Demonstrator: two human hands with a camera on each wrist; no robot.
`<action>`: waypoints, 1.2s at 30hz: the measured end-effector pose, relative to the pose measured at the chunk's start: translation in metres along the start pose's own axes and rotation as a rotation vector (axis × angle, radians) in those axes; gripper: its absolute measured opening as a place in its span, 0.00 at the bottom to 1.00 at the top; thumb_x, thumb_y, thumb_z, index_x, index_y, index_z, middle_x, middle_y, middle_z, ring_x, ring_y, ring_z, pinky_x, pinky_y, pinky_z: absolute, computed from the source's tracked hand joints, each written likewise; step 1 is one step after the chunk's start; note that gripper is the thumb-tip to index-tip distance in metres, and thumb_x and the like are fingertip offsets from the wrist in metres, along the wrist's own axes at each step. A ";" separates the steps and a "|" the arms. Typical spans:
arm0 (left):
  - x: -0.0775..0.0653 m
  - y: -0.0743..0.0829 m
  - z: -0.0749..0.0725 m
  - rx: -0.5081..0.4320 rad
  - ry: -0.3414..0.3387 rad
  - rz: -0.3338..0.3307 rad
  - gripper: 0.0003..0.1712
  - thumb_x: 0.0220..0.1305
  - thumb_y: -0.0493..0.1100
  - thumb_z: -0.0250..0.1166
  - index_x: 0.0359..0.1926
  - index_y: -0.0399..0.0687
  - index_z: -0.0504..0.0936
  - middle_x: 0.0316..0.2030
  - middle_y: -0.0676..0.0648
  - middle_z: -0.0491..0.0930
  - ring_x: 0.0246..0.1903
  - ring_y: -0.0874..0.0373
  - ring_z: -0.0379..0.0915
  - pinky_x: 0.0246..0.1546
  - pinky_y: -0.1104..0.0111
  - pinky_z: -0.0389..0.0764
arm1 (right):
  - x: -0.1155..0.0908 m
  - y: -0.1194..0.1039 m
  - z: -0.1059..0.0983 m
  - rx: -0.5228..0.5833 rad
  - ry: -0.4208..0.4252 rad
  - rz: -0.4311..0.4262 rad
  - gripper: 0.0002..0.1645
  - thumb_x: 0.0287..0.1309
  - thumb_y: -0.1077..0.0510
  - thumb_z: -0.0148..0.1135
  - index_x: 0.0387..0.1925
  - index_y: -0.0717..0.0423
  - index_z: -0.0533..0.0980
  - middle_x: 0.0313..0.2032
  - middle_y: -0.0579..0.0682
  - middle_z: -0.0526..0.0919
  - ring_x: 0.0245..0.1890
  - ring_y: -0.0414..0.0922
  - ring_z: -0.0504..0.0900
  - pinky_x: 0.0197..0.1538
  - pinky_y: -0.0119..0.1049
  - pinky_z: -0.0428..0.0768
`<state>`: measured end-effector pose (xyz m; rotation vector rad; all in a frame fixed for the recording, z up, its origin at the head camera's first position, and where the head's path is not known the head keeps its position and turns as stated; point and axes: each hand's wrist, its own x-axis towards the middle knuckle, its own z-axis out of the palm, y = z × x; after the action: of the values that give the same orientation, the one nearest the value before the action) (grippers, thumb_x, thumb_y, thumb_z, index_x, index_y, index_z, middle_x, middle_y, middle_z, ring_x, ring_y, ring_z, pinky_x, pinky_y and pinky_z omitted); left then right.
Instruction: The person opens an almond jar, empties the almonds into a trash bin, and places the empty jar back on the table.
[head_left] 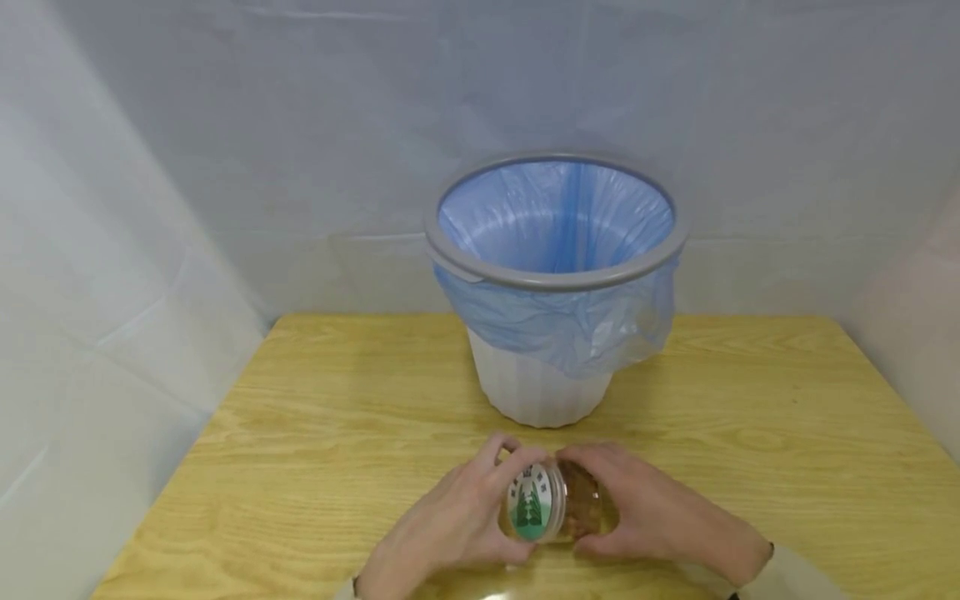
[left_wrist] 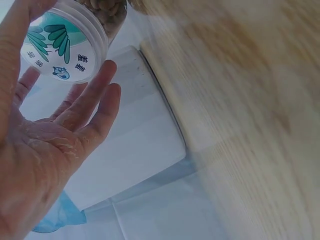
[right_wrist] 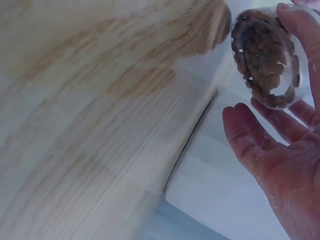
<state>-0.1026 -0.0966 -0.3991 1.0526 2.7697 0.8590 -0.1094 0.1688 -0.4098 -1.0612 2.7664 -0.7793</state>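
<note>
Between both hands a clear plastic jar [head_left: 581, 500] lies on its side in the air over the table, its lid toward the left. Small brown pieces like nuts or beans fill it, seen through its base in the right wrist view [right_wrist: 262, 60]. The lid [head_left: 531, 502] carries a white and green label with a leaf drawing. My left hand [head_left: 465, 508] grips the lid end between thumb and fingers. Around the jar's body my right hand [head_left: 648, 508] curls, thumb on the near side and fingers on the far side.
A white waste bin [head_left: 540, 392] with a grey rim ring [head_left: 555, 282] stands just beyond the hands. Its blue bag [head_left: 525, 225] folds over the outside. The wooden table [head_left: 322, 433] reaches a pale sheet [head_left: 300, 125] hung behind and at the sides.
</note>
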 end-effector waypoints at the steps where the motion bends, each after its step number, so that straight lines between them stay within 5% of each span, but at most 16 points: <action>1: 0.000 0.000 0.000 -0.002 0.001 0.000 0.52 0.42 0.49 0.80 0.69 0.72 0.66 0.56 0.54 0.68 0.42 0.64 0.76 0.42 0.74 0.80 | 0.000 0.000 0.001 -0.011 -0.001 0.004 0.49 0.49 0.38 0.78 0.69 0.45 0.68 0.62 0.38 0.77 0.60 0.41 0.77 0.61 0.47 0.81; 10: 0.002 -0.002 0.001 0.015 0.014 0.045 0.53 0.41 0.49 0.81 0.70 0.67 0.66 0.57 0.54 0.68 0.46 0.62 0.76 0.46 0.73 0.82 | 0.003 0.001 0.004 -0.050 0.017 -0.017 0.48 0.48 0.38 0.78 0.68 0.45 0.68 0.57 0.36 0.77 0.53 0.35 0.77 0.54 0.39 0.83; 21: 0.004 -0.005 -0.002 0.087 0.025 0.148 0.51 0.41 0.48 0.82 0.68 0.61 0.69 0.59 0.52 0.69 0.49 0.60 0.76 0.53 0.69 0.83 | 0.005 0.001 0.007 -0.177 0.029 -0.035 0.52 0.47 0.29 0.74 0.69 0.45 0.68 0.56 0.36 0.77 0.51 0.36 0.76 0.51 0.41 0.84; 29: 0.002 -0.008 -0.007 -0.049 0.078 0.155 0.52 0.39 0.44 0.82 0.67 0.61 0.68 0.62 0.54 0.67 0.54 0.61 0.76 0.56 0.67 0.83 | 0.004 0.003 0.004 -0.106 0.161 -0.189 0.51 0.45 0.37 0.78 0.69 0.41 0.66 0.57 0.33 0.76 0.54 0.33 0.75 0.55 0.37 0.83; 36: 0.003 -0.011 -0.007 -0.108 0.137 0.208 0.52 0.38 0.46 0.82 0.66 0.55 0.68 0.60 0.53 0.69 0.52 0.61 0.76 0.53 0.67 0.84 | 0.005 0.006 0.003 -0.121 0.295 -0.372 0.51 0.43 0.41 0.81 0.66 0.53 0.68 0.59 0.44 0.75 0.58 0.40 0.77 0.62 0.36 0.80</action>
<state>-0.1132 -0.1050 -0.3980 1.3261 2.7181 1.1318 -0.1160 0.1685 -0.4147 -1.6404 2.9240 -0.8795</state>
